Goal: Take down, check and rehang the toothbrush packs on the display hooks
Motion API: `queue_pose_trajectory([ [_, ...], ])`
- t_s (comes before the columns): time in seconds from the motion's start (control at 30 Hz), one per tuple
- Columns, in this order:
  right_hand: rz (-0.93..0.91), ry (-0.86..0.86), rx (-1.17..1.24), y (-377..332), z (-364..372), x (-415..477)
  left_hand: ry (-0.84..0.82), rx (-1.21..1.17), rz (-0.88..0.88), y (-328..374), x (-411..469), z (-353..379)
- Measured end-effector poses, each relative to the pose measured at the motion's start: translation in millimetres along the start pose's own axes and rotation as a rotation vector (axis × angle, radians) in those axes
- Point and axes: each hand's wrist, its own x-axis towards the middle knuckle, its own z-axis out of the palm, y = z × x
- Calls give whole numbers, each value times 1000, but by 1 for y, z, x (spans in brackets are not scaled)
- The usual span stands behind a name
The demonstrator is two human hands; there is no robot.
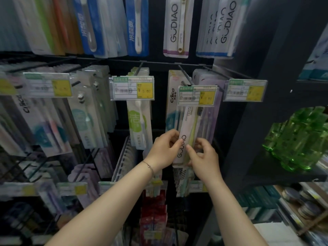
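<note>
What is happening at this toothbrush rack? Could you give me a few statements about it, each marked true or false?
1. The left hand and right hand both hold the GUDIAO pack. True.
2. The toothbrush in that pack has a red handle. False: the handle is yellow-green, with dark bristles.
3. A bracelet sits on the left wrist. True.
4. The green bottles stand on a shelf left of the hooks. False: they stand on a shelf to the right.
5. The price tag above the held pack has a yellow patch. True.
</note>
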Motion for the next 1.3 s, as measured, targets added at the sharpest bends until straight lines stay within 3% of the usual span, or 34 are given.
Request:
queue_pose_trajectory([
  [0.63, 0, 68, -53, 1, -21, -4, -37, -20, 1, 20, 0, 12],
  [1.3, -138, 186, -250, 9, -32, 23, -43, -167, 47, 28, 27, 24],
])
